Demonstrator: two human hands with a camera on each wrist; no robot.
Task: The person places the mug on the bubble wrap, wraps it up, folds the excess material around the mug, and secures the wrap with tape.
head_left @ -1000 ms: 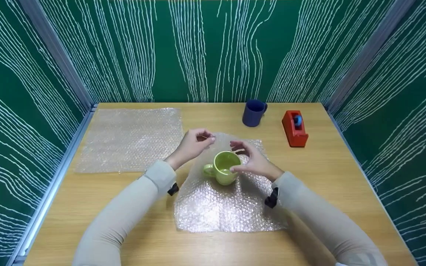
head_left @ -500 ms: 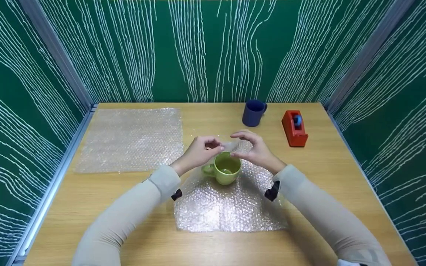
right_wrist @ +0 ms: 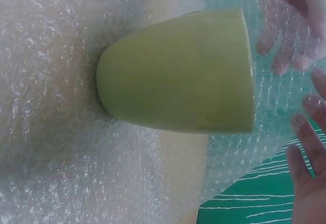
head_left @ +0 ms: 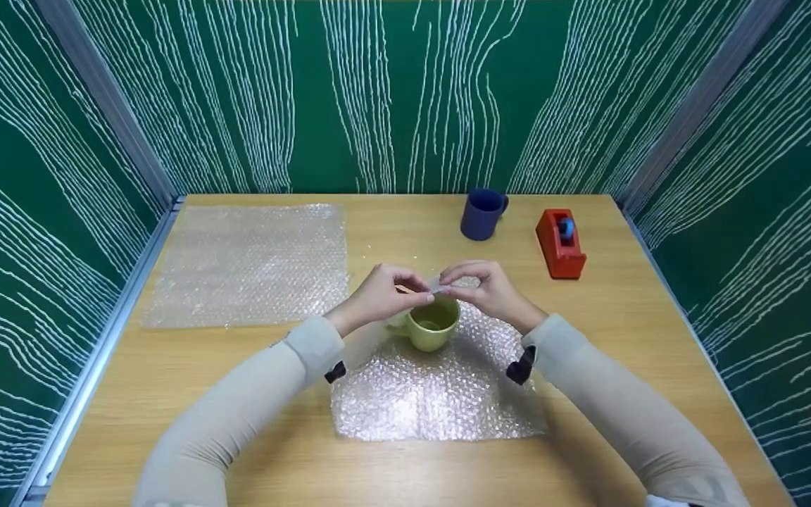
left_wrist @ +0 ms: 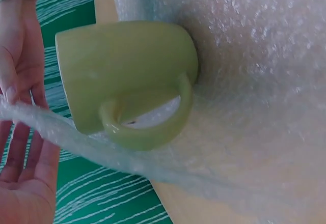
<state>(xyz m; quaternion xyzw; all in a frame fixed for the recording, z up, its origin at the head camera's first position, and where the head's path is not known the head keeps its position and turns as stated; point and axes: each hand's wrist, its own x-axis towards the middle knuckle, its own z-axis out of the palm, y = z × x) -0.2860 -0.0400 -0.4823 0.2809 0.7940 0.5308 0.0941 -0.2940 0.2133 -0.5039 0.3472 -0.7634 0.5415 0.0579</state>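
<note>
A light green mug [head_left: 425, 339] stands upright on a sheet of bubble wrap [head_left: 441, 405], its handle pointing left. The far part of the sheet is lifted behind the mug. My left hand [head_left: 383, 294] pinches the raised edge between thumb and fingers, just above the mug's far rim. Opposite it, my right hand [head_left: 493, 289] pinches the same edge, fingertips close to the left hand's. In the left wrist view, a fold of the wrap [left_wrist: 117, 158] runs past the mug's handle [left_wrist: 153, 132]. Seen from the right wrist, the see-through wrap [right_wrist: 234, 158] rises beyond the mug's rim.
Another bubble wrap sheet [head_left: 250, 267] lies flat at the back left of the wooden table [head_left: 293, 465]. Toward the back right are a dark blue mug [head_left: 480, 217] and a red tape dispenser [head_left: 562, 246]. Green walls with white lines [head_left: 405, 98] enclose the table.
My left hand has brought the wrap's far edge right and toward me, over the mug's rim. The right hand left the mug's side, and its fingers closed on the wrap.
</note>
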